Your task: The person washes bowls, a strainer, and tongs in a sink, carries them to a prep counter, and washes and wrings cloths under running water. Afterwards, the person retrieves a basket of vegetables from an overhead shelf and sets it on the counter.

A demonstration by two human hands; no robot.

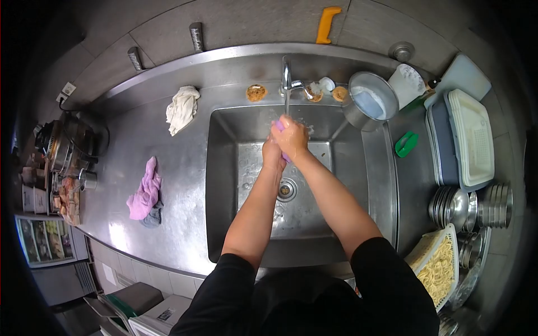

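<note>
Over the metal sink (224, 235), both my hands are squeezed together around a wet pink cloth (279, 126), just below the running faucet (287, 75). My right hand (295, 138) wraps over the top of it, fingers closed. Lower and to the left, my left hand (272, 153) is closed against it too, its fingers partly hidden by the right. Only small bits of the cloth show between the hands. Water from the spout runs onto them. Below lies the round drain (287, 190), with some scraps in it.
Left on the counter lie a white cloth (183, 110) and a purple cloth (145, 190). Behind the sink are brown scrubbers (256, 93). To the right stand a metal pot (371, 101), a green object (406, 144), stacked trays (473, 140), metal bowls (448, 207) and a noodle basket (437, 269).
</note>
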